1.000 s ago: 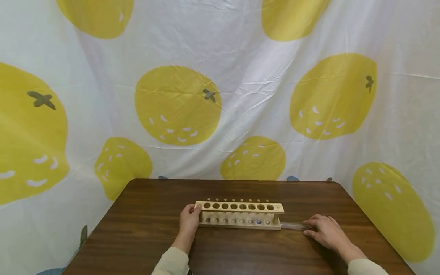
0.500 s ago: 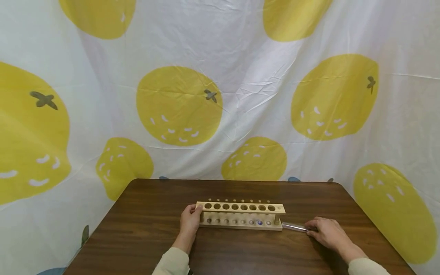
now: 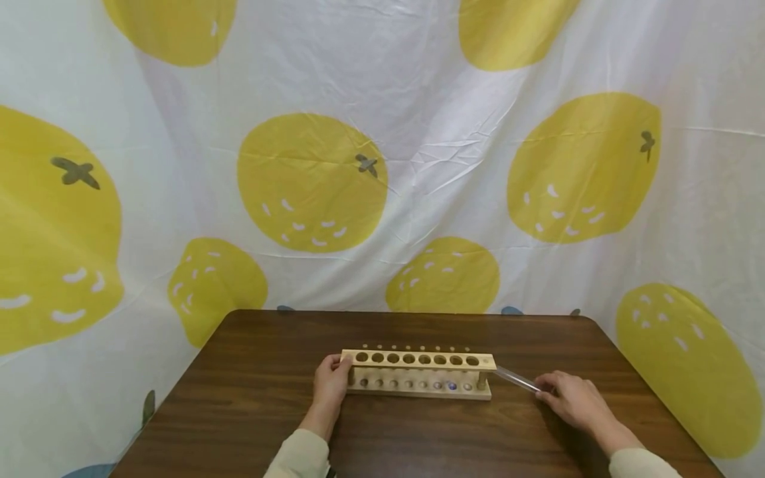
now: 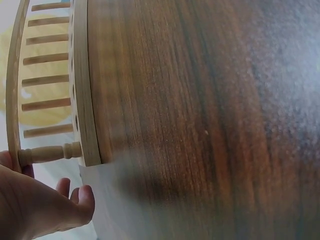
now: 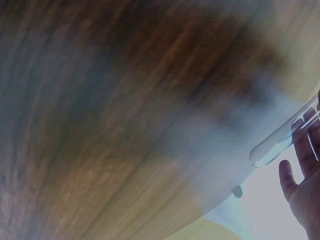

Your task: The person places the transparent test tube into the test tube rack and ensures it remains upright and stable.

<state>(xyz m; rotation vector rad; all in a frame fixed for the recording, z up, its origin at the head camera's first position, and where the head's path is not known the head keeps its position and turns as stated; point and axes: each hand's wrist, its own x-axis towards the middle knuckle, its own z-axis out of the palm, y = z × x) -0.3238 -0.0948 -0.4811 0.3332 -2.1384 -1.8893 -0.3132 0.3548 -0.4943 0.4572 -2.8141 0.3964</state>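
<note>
A pale wooden test tube rack (image 3: 418, 360) stands on the table, with a row of round holes along its top rail. My left hand (image 3: 330, 385) grips the rack's left end, thumb over the top rail. In the left wrist view that hand (image 4: 45, 205) sits by the rack's turned end post (image 4: 47, 154). To the right of the rack, my right hand (image 3: 574, 401) pinches a clear glass test tube (image 3: 517, 379) near one end. The tube slants up leftward, its far end beside the rack's top rail. Its rounded end shows in the right wrist view.
Upright drying pegs (image 4: 46, 81) run along the rack's back. A blue-purple spot (image 3: 452, 386) shows in one lower hole. The dark wood-grain table (image 3: 269, 411) reaches back to a white curtain (image 3: 430, 199) printed with yellow fruit.
The test tube has gone from lying flat beside the rack's base to slanting up, its left end raised. My right hand has shifted slightly right and up. My left hand holds the rack in place.
</note>
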